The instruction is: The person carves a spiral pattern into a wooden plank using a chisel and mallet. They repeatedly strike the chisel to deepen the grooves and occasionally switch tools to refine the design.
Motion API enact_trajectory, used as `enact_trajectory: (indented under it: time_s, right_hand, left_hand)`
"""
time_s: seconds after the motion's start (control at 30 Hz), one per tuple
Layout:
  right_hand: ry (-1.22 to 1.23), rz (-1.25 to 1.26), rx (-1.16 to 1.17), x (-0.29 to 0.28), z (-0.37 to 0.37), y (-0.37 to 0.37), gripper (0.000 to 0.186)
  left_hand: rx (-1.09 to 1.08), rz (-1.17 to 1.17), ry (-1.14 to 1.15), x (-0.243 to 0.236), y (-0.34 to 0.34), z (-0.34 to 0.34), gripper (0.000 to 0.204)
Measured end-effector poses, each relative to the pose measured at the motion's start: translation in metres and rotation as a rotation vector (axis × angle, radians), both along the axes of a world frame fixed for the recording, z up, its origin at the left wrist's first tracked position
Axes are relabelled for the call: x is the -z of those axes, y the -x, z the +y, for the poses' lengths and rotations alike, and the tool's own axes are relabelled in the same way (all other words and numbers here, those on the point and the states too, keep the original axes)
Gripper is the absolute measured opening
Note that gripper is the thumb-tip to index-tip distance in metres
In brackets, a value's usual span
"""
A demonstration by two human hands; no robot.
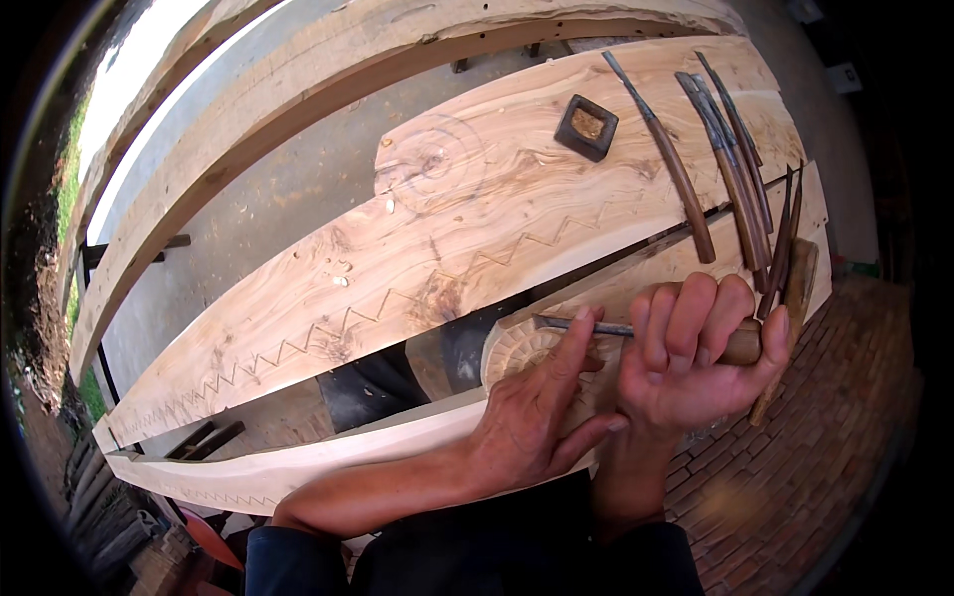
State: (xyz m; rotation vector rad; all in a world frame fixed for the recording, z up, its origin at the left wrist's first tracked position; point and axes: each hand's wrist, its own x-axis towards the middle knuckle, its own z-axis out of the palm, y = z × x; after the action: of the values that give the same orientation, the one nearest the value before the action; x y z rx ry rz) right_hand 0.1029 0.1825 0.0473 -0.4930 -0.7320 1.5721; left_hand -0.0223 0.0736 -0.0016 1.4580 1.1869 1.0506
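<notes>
A gouge or chisel with a wooden handle and a thin steel shaft (608, 328) lies across my right hand (686, 348), whose fingers are curled around it. Its tip touches the edge of a round, fan-like carving (519, 350) on the nearer curved board (397, 429). My left hand (532, 417) rests on this board beside the carving. Its index finger is stretched against the shaft close to the tip, and its thumb points toward my right wrist. The left hand's other fingers are partly hidden beneath the index finger.
The wider board (477, 223) bears a carved zigzag line, loose chips and a small dark square dish (586, 127). Several wooden-handled chisels (730, 164) lie at its right end. A mallet-like wooden piece (798, 288) sits at the near board's right edge. Curved beams (288, 109) arch behind.
</notes>
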Motion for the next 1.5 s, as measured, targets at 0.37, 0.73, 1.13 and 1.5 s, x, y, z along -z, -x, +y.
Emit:
enact_trajectory:
  time_s: [0.37,0.73,1.13,1.5]
  right_hand:
    - [0.081,0.011,0.03,0.003,-0.003,-0.004,0.064]
    - [-0.08,0.106,0.119,0.004,-0.018,-0.015,0.065]
    - [-0.173,-0.009,0.193,0.005,-0.027,-0.01,0.065]
    - [-0.169,-0.015,0.168,0.008,-0.028,-0.01,0.065]
  left_hand:
    - [-0.067,0.005,-0.057,0.002,-0.008,0.002,0.127]
    - [0.09,0.028,-0.082,0.006,0.003,-0.006,0.129]
    - [0.071,0.048,-0.143,0.004,0.0,0.005,0.13]
    - [0.089,0.045,-0.116,0.004,0.002,0.005,0.133]
